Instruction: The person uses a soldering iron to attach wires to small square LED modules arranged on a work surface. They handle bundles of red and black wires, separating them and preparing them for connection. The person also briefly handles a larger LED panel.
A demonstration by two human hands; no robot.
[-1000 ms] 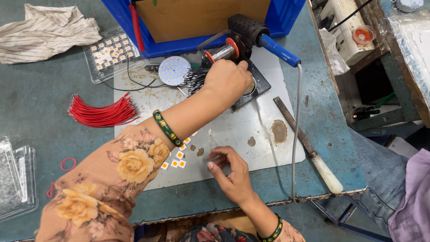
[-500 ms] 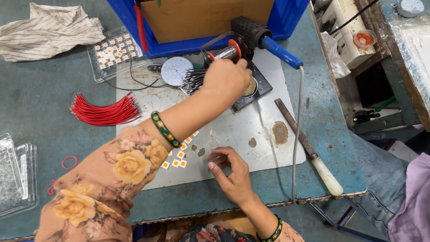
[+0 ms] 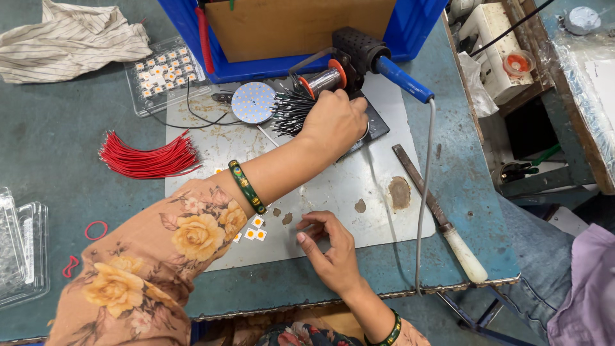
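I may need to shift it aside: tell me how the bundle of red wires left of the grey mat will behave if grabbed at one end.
The bundle of red wires would probably droop and splay: the thin strands already fan apart at the right end. It looks light for its size. Loose strands may slip out, since I cannot see any tie around them.

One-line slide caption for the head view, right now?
Left hand reaches to the black wire bundle by the soldering iron stand; right hand rests fingertips on the grey mat.
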